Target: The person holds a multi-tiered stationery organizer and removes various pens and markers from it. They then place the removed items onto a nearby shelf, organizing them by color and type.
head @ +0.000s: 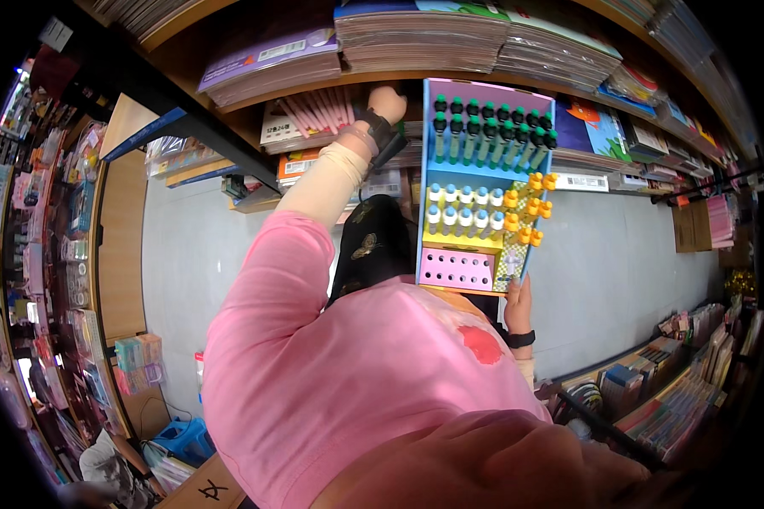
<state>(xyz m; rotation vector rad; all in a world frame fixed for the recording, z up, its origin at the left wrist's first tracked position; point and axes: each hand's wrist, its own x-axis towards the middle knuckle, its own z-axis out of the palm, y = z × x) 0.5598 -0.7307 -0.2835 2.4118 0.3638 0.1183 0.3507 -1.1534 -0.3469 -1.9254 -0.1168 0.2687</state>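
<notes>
My right hand (517,308) grips the lower right edge of a cardboard display box (424,146) of pens. Its upper tier holds rows of green-capped pens (473,130), and below stand blue-and-white-topped pens (465,210) beside yellow figure-topped ones (533,207). A pink panel (456,268) with round holes lies at the near end. My left hand (387,105) reaches to the lower shelf, bent at the wrist, just right of a fan of pink pens (318,111); its fingers are hidden, so what it touches cannot be told.
Stacks of wrapped books (420,41) fill the shelf ahead, above my left hand. A black metal post (184,108) slants at the left. Racks of goods line both sides. Another person (118,467) is at the lower left, near a blue plastic stool (188,439) and a cardboard box (207,487).
</notes>
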